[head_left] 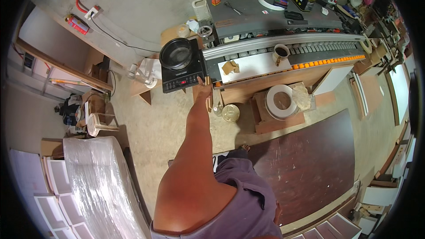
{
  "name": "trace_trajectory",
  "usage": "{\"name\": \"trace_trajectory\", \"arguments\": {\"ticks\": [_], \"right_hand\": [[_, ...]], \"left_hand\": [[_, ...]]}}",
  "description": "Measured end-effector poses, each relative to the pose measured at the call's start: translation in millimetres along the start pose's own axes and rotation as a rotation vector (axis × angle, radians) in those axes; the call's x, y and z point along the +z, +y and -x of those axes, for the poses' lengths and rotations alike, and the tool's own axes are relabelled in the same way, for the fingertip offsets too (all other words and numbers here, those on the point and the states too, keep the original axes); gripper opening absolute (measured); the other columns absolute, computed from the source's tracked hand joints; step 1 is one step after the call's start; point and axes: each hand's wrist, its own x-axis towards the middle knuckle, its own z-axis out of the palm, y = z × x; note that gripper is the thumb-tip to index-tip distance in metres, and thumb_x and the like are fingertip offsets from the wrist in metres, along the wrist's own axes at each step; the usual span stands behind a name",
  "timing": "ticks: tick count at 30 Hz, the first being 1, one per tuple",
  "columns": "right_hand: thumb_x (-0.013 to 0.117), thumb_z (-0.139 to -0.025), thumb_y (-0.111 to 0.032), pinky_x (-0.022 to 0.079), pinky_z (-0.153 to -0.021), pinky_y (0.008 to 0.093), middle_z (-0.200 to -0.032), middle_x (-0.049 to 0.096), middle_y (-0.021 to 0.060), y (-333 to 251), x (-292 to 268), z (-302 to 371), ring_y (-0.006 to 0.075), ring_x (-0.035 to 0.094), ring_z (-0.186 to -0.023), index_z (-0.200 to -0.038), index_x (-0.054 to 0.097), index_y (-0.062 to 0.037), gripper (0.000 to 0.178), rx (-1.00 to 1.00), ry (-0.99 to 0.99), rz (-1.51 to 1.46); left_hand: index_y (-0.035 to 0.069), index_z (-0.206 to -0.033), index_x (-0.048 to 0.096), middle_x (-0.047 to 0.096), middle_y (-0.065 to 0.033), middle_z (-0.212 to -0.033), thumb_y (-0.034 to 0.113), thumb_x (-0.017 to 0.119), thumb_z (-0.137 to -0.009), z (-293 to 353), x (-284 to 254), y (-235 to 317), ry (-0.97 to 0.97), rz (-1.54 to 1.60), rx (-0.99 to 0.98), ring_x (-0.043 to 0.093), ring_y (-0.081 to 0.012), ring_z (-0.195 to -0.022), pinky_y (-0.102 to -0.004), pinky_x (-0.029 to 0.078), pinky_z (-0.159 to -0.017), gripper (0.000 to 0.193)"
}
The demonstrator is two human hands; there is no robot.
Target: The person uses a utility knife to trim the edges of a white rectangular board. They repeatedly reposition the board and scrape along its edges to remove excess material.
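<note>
The left hand (pixel 202 85) is reaching straight out from the shoulder, its arm stretched long up the middle of the view, and its fingertip is touching the front right corner of a black induction cooker (pixel 182 76). One finger seems to be pointing out with the rest curled under, though the hand is small at this distance and the exact pose is hard to read; it is gripping nothing. The right hand is lying out of view, hidden behind the body in its purple-grey shirt.

The cooker is sitting on a low wooden stand at the left end of a long workbench machine (pixel 283 40), and its control strip is glowing with a small red display. A black pan (pixel 175 53) is resting on the cooker's top, well back from the fingertip. Just right of the hand, a white panel (pixel 254 65) is lying on the machine's bed, carrying a small tan offcut (pixel 230 67) and a mug of dark liquid (pixel 280 52). A row of orange rollers (pixel 327 61) is running along the bed's front edge.

Below the bench, a roll of white edge banding (pixel 281 101) is sitting on a wooden box, with a round tin lid (pixel 230 113) near it on the concrete floor. A dark brown board (pixel 310 163) is lying flat to the right of the person, and a plastic-wrapped stack (pixel 102 181) is standing to the left.
</note>
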Motion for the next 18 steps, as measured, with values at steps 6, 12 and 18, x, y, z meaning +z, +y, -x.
{"name": "trace_trajectory", "arguments": {"ticks": [6,12,18], "right_hand": [[0.058,-0.095,-0.044,0.047,-0.055,0.0291,-0.079,0.066,0.0049,54,-15,27,0.0153,0.059,-0.065,-0.1,0.064,-0.0068,0.038,-0.074,0.096,0.059],[0.058,-0.095,-0.044,0.047,-0.053,0.03,-0.08,0.066,0.006,98,-9,50,0.0155,0.06,-0.064,-0.102,0.063,-0.007,0.039,-0.031,0.02,-0.099],[0.058,-0.094,-0.045,0.047,-0.051,0.0309,-0.082,0.066,0.0071,211,-39,102,0.0157,0.061,-0.064,-0.105,0.061,-0.0072,0.039,0.008,0.145,-0.325]], "left_hand": [[0.007,-0.147,0.034,0.065,-0.0262,-0.113,0.043,0.069,-0.081,100,92,-4,-0.06,-0.412,0.367,0.064,-0.0407,-0.103,-0.0466,0.052,-0.088,0.083],[0.007,-0.106,0.07,0.07,-0.018,-0.098,0.038,0.067,-0.077,247,231,-162,-0.706,-0.785,0.478,0.067,-0.036,-0.086,-0.0483,0.053,-0.079,0.042],[0.006,-0.12,0.066,0.065,-0.019,-0.117,0.038,0.06,-0.082,569,293,-164,-1.519,-1.156,1.098,0.061,-0.0372,-0.11,-0.0484,0.048,-0.094,0.05]]}}
